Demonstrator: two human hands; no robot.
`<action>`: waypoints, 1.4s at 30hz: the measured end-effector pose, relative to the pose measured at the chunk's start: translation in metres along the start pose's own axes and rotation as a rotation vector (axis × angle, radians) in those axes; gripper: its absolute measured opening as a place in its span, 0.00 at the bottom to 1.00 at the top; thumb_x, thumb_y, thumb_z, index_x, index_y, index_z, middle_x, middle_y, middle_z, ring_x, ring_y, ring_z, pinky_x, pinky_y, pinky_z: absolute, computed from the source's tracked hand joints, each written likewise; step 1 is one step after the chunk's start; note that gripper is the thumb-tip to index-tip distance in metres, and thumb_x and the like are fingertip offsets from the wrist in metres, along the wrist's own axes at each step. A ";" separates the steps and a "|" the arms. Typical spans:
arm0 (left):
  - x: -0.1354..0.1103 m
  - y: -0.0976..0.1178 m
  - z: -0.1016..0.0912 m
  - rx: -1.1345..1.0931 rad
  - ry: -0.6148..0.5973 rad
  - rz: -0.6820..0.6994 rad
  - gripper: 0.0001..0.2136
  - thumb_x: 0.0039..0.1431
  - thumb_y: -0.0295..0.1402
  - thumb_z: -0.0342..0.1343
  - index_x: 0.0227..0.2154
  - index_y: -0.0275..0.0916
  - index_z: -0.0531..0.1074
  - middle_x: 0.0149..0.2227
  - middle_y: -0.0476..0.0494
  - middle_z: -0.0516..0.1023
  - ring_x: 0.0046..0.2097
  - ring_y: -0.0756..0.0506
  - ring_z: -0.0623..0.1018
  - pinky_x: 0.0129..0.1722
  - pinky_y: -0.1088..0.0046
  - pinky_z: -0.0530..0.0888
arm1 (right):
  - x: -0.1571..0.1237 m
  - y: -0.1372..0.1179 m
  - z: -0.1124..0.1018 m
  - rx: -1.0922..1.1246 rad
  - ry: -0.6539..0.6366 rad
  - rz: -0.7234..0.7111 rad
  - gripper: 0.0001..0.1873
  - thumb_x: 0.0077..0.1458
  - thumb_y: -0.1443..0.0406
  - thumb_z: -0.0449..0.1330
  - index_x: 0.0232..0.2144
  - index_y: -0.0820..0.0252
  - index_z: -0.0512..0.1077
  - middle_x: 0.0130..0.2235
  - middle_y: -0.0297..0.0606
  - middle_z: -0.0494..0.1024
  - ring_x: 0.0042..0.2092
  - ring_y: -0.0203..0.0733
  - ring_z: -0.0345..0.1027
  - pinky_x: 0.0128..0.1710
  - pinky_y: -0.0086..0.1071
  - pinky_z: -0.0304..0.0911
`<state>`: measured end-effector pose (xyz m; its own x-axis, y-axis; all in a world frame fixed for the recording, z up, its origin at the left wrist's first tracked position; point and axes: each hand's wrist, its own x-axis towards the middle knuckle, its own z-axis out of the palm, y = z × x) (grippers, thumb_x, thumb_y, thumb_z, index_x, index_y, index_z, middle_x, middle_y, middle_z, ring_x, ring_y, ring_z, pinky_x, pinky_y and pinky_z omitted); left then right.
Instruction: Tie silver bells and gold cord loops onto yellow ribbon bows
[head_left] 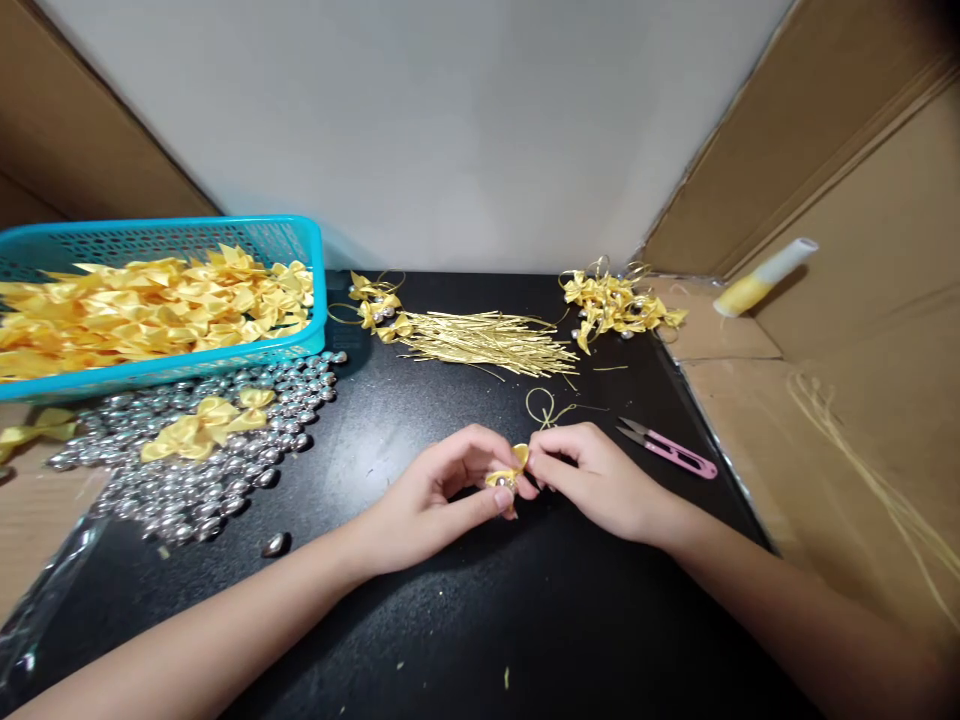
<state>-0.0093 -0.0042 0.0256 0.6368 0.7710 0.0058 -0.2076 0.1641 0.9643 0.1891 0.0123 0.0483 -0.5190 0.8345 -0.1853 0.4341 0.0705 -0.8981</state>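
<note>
My left hand (pixel 439 495) pinches a small yellow ribbon bow (pixel 512 470) with a silver bead under it, low over the black table (pixel 450 620). My right hand (pixel 592 475) meets it from the right, fingers closed on the bow's top and on a thin gold cord (pixel 544 408) that loops up behind the fingers. Both hands touch at the bow, near the table's middle.
A blue basket (pixel 319 290) of yellow bows sits at the back left, with a heap of silver beads (pixel 202 470) before it. Cut gold cords (pixel 487 340) lie at the back, finished bows (pixel 615 305) at back right, pink snips (pixel 675 452) beside my right hand. Cardboard walls flank both sides.
</note>
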 end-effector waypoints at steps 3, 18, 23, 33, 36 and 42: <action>0.002 -0.006 -0.006 0.091 -0.001 -0.078 0.05 0.62 0.27 0.57 0.39 0.37 0.76 0.40 0.44 0.80 0.36 0.53 0.77 0.40 0.77 0.74 | -0.006 0.008 -0.013 -0.148 0.024 -0.006 0.14 0.60 0.65 0.53 0.23 0.60 0.70 0.24 0.31 0.70 0.28 0.33 0.61 0.29 0.28 0.55; 0.005 -0.012 -0.004 -0.114 0.132 -0.187 0.12 0.57 0.27 0.62 0.45 0.36 0.76 0.41 0.40 0.83 0.38 0.49 0.81 0.40 0.73 0.77 | -0.093 0.124 -0.077 -1.003 0.652 -0.107 0.13 0.60 0.55 0.56 0.38 0.57 0.73 0.43 0.45 0.75 0.45 0.52 0.68 0.45 0.46 0.62; 0.006 -0.011 -0.004 -0.141 0.135 -0.187 0.12 0.56 0.26 0.62 0.44 0.36 0.76 0.40 0.40 0.83 0.36 0.49 0.81 0.38 0.73 0.78 | -0.085 0.110 -0.077 -0.941 0.629 -0.054 0.19 0.62 0.50 0.49 0.37 0.57 0.70 0.41 0.48 0.75 0.44 0.56 0.69 0.43 0.49 0.62; 0.007 -0.010 -0.003 -0.184 0.150 -0.184 0.13 0.56 0.24 0.62 0.44 0.38 0.78 0.41 0.43 0.84 0.34 0.52 0.81 0.36 0.79 0.76 | -0.041 0.033 -0.014 -0.618 0.250 -0.296 0.08 0.64 0.61 0.50 0.41 0.56 0.65 0.32 0.36 0.76 0.30 0.39 0.71 0.29 0.31 0.65; 0.006 -0.010 -0.002 -0.160 0.150 -0.187 0.14 0.55 0.23 0.62 0.45 0.39 0.79 0.43 0.43 0.84 0.38 0.50 0.82 0.39 0.78 0.76 | -0.032 0.039 -0.007 -0.676 0.297 -0.346 0.08 0.64 0.60 0.50 0.39 0.57 0.65 0.28 0.34 0.74 0.28 0.38 0.68 0.27 0.30 0.62; 0.006 -0.009 -0.002 -0.135 0.163 -0.194 0.15 0.55 0.24 0.62 0.45 0.41 0.79 0.45 0.43 0.83 0.41 0.48 0.82 0.40 0.78 0.76 | -0.033 0.045 -0.004 -0.726 0.329 -0.360 0.09 0.65 0.60 0.48 0.37 0.57 0.64 0.27 0.33 0.73 0.26 0.37 0.66 0.25 0.29 0.60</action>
<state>-0.0050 -0.0001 0.0162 0.5483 0.8043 -0.2288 -0.1973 0.3903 0.8993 0.2293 -0.0098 0.0156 -0.5247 0.8020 0.2855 0.7044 0.5973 -0.3834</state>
